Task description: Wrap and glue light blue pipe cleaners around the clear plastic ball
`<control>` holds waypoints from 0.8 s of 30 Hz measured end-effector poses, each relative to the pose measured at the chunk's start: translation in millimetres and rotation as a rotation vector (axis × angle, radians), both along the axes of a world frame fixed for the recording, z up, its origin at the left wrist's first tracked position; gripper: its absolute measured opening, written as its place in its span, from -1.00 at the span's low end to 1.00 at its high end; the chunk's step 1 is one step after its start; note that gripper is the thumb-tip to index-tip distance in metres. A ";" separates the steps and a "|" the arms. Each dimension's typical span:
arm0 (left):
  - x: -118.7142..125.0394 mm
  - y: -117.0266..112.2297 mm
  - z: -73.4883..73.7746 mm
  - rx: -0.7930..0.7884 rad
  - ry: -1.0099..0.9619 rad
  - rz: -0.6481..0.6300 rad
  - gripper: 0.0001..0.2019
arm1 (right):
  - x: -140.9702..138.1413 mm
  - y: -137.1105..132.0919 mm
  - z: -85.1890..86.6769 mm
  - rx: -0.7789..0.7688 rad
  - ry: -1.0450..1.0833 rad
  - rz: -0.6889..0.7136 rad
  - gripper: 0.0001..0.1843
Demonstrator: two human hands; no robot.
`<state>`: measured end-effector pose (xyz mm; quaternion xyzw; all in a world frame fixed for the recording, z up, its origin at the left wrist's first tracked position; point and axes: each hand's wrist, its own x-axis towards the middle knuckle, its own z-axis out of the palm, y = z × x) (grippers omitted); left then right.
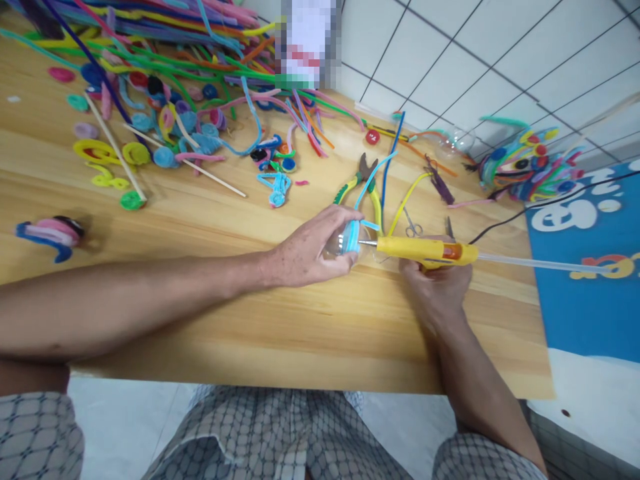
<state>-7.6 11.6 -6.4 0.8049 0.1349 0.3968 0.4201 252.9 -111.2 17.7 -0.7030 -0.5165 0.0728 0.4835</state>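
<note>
1. Held near the middle of the wooden table (250,340): a clear ball (338,244) with a light-blue band (353,235) across it.
2. Grasping the ball from its left side, thumb and fingers curled about it: the left hand (307,248).
3. Wrapped round a yellow glue gun (407,248), to the ball's right: the right hand (440,283).
4. Gun's long axis running roughly sideways, nozzle toward the band; contact too small to tell.
5. Lying beyond: pliers (363,175), small scissors (414,231).

Head view, downward over the table (310,327)
</note>
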 end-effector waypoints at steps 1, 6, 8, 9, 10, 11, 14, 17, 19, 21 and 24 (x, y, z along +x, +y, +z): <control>0.2 0.0 0.0 -0.002 0.007 0.001 -0.46 | 0.0 -0.1 -0.3 -0.001 0.004 -0.004 -0.64; 0.3 0.2 -0.1 0.017 0.013 -0.001 -0.47 | 0.8 0.2 -0.1 0.004 -0.015 -0.004 -0.68; 0.2 0.4 -0.5 0.010 0.014 -0.001 -0.46 | 1.1 0.2 0.6 0.006 -0.031 -0.001 -0.66; 0.1 0.5 -0.7 0.002 0.013 -0.003 -0.45 | 1.2 0.1 0.9 0.004 -0.034 -0.001 -0.65; 0.0 0.6 -0.9 -0.008 0.010 -0.004 -0.44 | 1.2 0.0 1.1 0.003 -0.035 -0.002 -0.65; -0.1 0.6 -1.1 -0.015 0.006 -0.007 -0.44 | 1.3 -0.1 1.2 0.004 -0.035 -0.006 -0.65; -0.1 0.6 -1.3 -0.014 0.005 -0.006 -0.45 | 1.4 -0.3 1.0 -0.002 -0.041 -0.009 -0.69; 0.4 0.3 -1.5 -0.004 -0.009 0.000 -0.46 | 1.7 -0.1 0.1 -0.004 -0.040 -0.018 -0.69; 0.6 0.0 -1.8 -0.006 -0.018 -0.002 -0.45 | 2.3 0.2 -0.6 -0.007 -0.037 -0.034 -0.67; 0.7 -0.2 -2.1 -0.007 -0.008 -0.003 -0.45 | 3.1 0.5 -1.2 -0.018 -0.029 -0.038 -0.67; 0.6 -0.3 -2.3 -0.005 0.013 0.002 -0.45 | 3.8 1.6 -1.8 -0.019 -0.008 -0.034 -0.68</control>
